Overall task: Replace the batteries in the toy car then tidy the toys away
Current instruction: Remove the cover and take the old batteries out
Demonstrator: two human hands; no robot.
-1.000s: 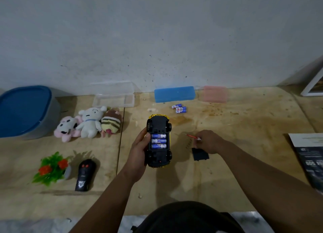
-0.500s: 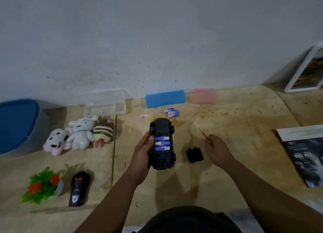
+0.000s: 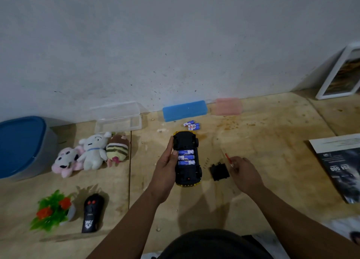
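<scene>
The yellow toy car [image 3: 187, 173] lies upside down on the wooden floor, its black underside up and three blue batteries [image 3: 186, 157] showing in the open compartment. My left hand [image 3: 165, 165] grips the car's left side, thumb by the batteries. My right hand [image 3: 243, 173] holds a small red screwdriver [image 3: 228, 158] just right of the black battery cover [image 3: 219, 171], which lies on the floor beside the car. Loose batteries [image 3: 191, 125] lie beyond the car's far end. Tiny screws [image 3: 206, 162] lie between the car and the cover.
Three plush toys [image 3: 91, 153], a plastic plant [image 3: 52, 210] and a black remote [image 3: 92, 213] lie at left. A blue-lidded bin [image 3: 21, 146] stands far left. A clear box [image 3: 118, 116], blue case [image 3: 184, 110] and pink case [image 3: 227, 106] line the wall. A magazine [image 3: 342, 165] and white frame [image 3: 341, 72] are at right.
My right hand, still holding the screwdriver, has drawn right off the battery cover and now sits beside it. My left hand keeps its grip on the car.
</scene>
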